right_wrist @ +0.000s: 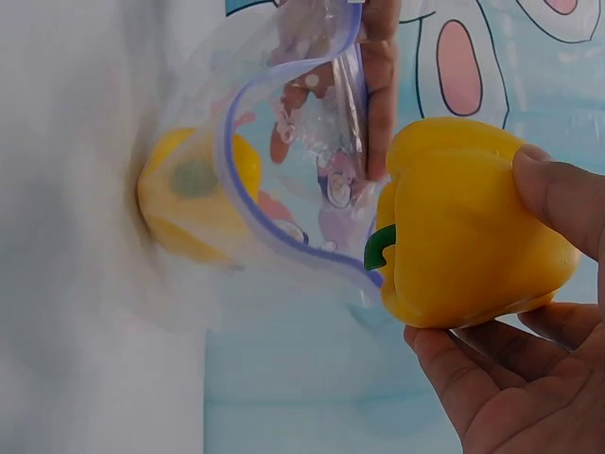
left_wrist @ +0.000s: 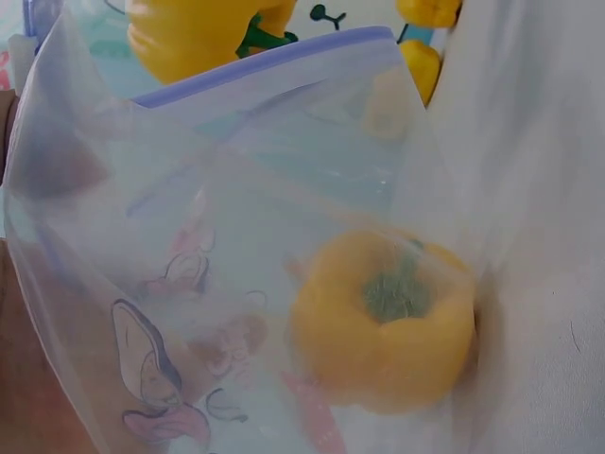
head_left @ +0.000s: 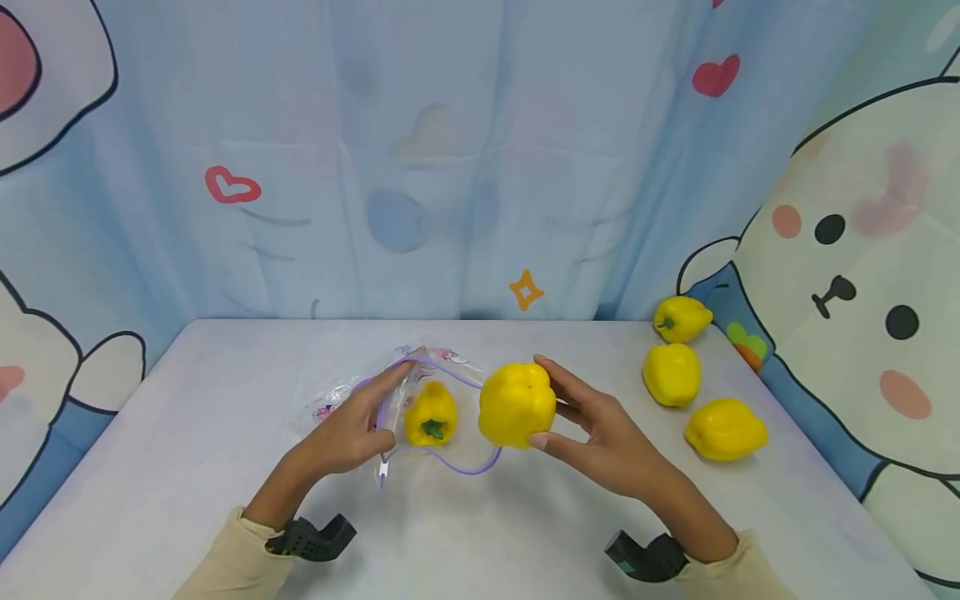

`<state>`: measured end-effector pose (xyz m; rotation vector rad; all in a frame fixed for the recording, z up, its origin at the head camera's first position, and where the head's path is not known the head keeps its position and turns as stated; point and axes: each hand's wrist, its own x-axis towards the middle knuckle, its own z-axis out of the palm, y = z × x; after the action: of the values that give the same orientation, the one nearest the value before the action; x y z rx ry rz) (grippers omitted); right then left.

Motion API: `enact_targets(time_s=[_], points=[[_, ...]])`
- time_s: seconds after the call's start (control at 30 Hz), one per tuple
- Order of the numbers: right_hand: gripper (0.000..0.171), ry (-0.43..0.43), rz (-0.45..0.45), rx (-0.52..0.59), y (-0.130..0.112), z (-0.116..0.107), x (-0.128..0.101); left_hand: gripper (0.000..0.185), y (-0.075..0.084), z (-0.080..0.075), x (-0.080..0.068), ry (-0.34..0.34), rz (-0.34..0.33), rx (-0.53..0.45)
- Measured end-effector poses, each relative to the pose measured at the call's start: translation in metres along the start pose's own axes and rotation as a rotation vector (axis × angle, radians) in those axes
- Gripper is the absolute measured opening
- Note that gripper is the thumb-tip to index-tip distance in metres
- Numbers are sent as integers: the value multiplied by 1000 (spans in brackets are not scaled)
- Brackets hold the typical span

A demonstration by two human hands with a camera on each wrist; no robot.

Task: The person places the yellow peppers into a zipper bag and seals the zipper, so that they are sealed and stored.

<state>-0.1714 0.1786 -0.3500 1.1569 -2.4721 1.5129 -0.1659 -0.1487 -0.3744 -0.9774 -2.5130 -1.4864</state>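
A clear zip bag (head_left: 420, 400) with a purple rim lies on the white table (head_left: 187, 433), mouth facing right. One yellow bell pepper (head_left: 431, 413) sits inside it, also seen through the plastic (left_wrist: 383, 317) (right_wrist: 184, 194). My left hand (head_left: 356, 425) holds the bag's upper edge up, fingers along the plastic (right_wrist: 378, 85). My right hand (head_left: 592, 429) grips a second yellow pepper (head_left: 517, 404) (right_wrist: 463, 222) between thumb and fingers, just at the bag's mouth (right_wrist: 284, 236).
Three more yellow peppers lie at the table's right side (head_left: 681, 318), (head_left: 671, 374), (head_left: 724, 429). A cartoon-printed curtain (head_left: 450, 167) hangs behind and on both sides of the table.
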Motion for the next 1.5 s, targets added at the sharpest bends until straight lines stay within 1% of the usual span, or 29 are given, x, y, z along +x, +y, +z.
enact_targets(time_s=[0.1,0.23,0.33,0.4,0.47,0.63,0.73,0.93,1.13,1.23,1.37,1.5], points=[[78,-25,-3,18,-1,6,5,88,-1,0,0,-1,0,-14],[78,-78,-3,35,-3,16,10,88,-3,0,0,-18,-6,-81],[78,-118,0,49,-4,22,13,89,-3,0,0,-26,-13,-109],[78,-136,0,54,-4,25,15,89,-3,0,0,-22,-18,-100],[79,-151,-3,55,-3,29,16,89,-2,1,0,-14,-19,-70],[78,-196,-10,13,0,36,17,89,-2,2,0,7,-28,-7],[78,-201,-15,-1,1,39,16,89,-2,2,0,12,-28,17],[77,-215,-5,6,2,44,16,87,-1,2,0,2,-14,49],[77,-204,-24,-4,5,48,15,86,0,2,0,-7,-10,54],[78,-198,-40,-53,6,50,15,85,1,2,0,-13,-20,49],[81,-197,-36,-128,9,53,15,85,2,2,0,-20,-30,45],[83,-191,-27,-152,11,55,15,85,2,3,-1,-18,-37,51]])
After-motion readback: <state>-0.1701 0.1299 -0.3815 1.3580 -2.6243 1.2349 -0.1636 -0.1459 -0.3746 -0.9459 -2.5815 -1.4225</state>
